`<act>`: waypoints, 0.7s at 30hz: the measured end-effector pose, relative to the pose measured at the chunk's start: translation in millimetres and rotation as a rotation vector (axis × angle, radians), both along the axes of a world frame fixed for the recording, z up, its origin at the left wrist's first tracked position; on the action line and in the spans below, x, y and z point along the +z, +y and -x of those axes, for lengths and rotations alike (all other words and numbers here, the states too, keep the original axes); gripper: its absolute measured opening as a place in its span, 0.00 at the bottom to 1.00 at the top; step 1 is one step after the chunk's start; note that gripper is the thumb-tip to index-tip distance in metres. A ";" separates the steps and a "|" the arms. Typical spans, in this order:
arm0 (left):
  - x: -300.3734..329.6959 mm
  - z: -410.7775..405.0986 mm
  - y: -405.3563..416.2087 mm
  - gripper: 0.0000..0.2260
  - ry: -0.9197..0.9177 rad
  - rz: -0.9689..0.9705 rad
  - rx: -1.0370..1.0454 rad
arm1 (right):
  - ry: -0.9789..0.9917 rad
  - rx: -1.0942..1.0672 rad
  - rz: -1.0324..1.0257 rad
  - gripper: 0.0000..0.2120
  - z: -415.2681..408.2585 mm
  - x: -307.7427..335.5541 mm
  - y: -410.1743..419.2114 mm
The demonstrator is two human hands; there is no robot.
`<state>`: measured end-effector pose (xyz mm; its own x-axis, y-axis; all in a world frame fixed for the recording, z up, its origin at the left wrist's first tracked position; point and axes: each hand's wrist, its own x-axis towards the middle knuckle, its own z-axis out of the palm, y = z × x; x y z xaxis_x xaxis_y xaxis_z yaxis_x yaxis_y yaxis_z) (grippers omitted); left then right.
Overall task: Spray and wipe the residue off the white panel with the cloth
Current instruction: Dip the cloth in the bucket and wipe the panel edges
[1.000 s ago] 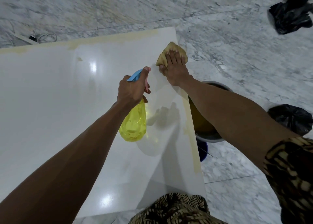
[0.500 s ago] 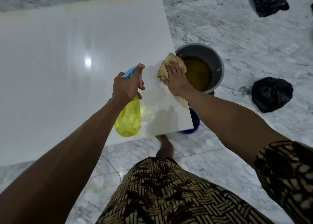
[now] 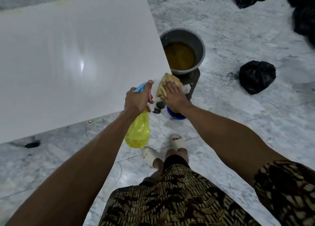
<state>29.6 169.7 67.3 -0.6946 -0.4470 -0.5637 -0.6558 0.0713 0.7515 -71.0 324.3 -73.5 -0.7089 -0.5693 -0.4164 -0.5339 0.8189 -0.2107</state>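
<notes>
A large glossy white panel (image 3: 71, 58) fills the upper left of the head view, with a faint yellowish strip along its far edge. My left hand (image 3: 137, 102) grips a yellow spray bottle (image 3: 138, 133) with a blue head and pink trigger, held just over the panel's near right corner. My right hand (image 3: 173, 96) presses flat on a tan cloth (image 3: 167, 81) at that same corner, fingers spread over it.
A grey basin (image 3: 183, 36) of brown liquid stands on a dark stool right of the panel. A blue bowl (image 3: 175, 115) lies below my right wrist. Black plastic bags (image 3: 256, 76) sit on the marble floor at right. My sandalled feet (image 3: 177, 143) stand below.
My right hand has dragged the cloth along the panel's right edge from its far end down to the near corner. My left hand followed with the bottle. The view tilted downward.
</notes>
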 end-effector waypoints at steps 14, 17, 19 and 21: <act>3.6 29.1 30.5 0.19 0.038 0.101 -0.068 | -0.593 -0.251 0.141 0.26 -59.2 53.5 34.6; 8.8 50.7 36.4 0.26 0.003 0.105 -0.062 | -0.860 -0.411 0.303 0.20 -40.3 62.7 61.4; 16.7 70.6 40.1 0.27 0.011 0.104 -0.052 | -1.095 -0.673 0.536 0.21 -11.9 70.1 78.3; 23.6 90.9 43.4 0.27 0.022 0.114 -0.027 | -1.305 -0.864 0.769 0.23 29.5 68.7 89.1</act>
